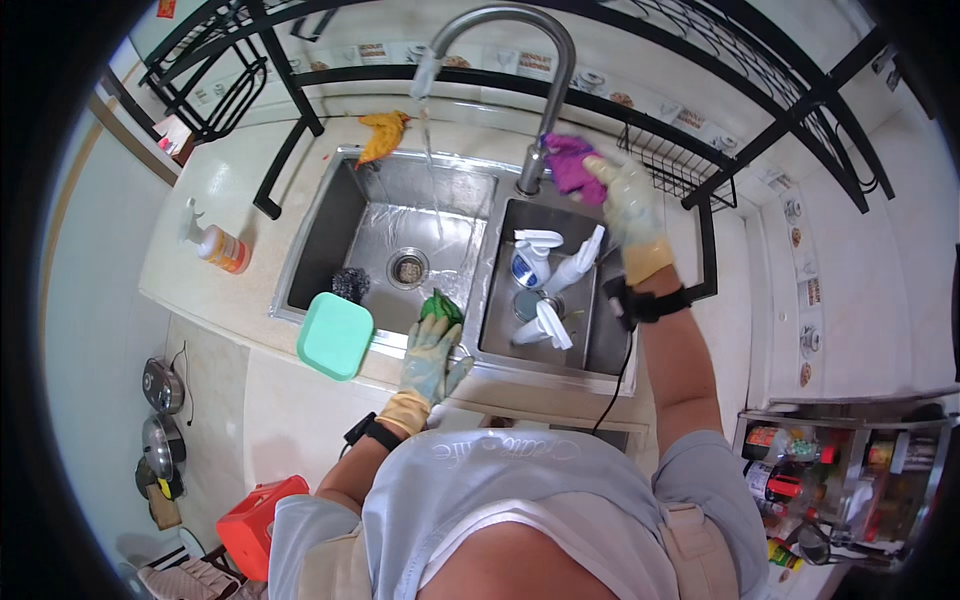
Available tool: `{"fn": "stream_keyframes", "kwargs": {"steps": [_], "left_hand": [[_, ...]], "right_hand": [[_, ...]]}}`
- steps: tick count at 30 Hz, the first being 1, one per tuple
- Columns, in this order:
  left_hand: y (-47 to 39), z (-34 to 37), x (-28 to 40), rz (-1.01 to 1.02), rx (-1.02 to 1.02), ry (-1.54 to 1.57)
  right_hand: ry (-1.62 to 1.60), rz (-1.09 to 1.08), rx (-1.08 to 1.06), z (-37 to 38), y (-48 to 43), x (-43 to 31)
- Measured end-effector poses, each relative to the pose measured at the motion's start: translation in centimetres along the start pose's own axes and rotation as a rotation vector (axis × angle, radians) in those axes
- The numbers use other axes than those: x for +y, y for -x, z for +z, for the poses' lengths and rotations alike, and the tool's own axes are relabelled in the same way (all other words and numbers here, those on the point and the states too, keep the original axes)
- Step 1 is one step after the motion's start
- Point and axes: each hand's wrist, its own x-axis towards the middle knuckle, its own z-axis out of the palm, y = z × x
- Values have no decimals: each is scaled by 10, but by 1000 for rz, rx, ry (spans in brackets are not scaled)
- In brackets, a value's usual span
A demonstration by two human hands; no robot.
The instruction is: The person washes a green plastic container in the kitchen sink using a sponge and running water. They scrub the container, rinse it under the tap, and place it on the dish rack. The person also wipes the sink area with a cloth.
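Note:
My right hand (630, 199), in a pale rubber glove and blurred, grips a purple cloth (574, 169) right of the tap's base. My gloved left hand (431, 364) lies at the front rim of the double steel sink (472, 341), thumb spread from the fingers. Its fingertips touch a crumpled green cloth (441, 306); whether any of it is under them is hidden. From the curved tap (559, 67) water runs into the left basin. Several white spray bottles (531, 262) stand or lean in the right basin. A dark scouring pad (350, 284) is in the left basin.
A mint-green tray (335, 336) rests over the front left sink rim. On the counter's left stands a spray bottle of orange liquid (223, 250). A yellow cloth (381, 136) lies on the back rim. The black metal rack (465, 75) spans the sink, with legs on both sides.

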Motion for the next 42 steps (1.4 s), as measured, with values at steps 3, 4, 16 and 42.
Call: {"fn": "stream_keyframes", "kwargs": {"steps": [3,4,16,42], "left_hand": [[-9,-8,3,-75,13,260],[-18,-26,10,-149,-76,479],[-191,-153,-120,-522,-210,1340],[-292,-97,-149,-137,78,1162]], "right_hand": [[-217,205,-71,42,9,43],[-256,212,-77,52,10,56],[131,8,181,178,-76,92],[-864,375,43,219,-115,125]]}}
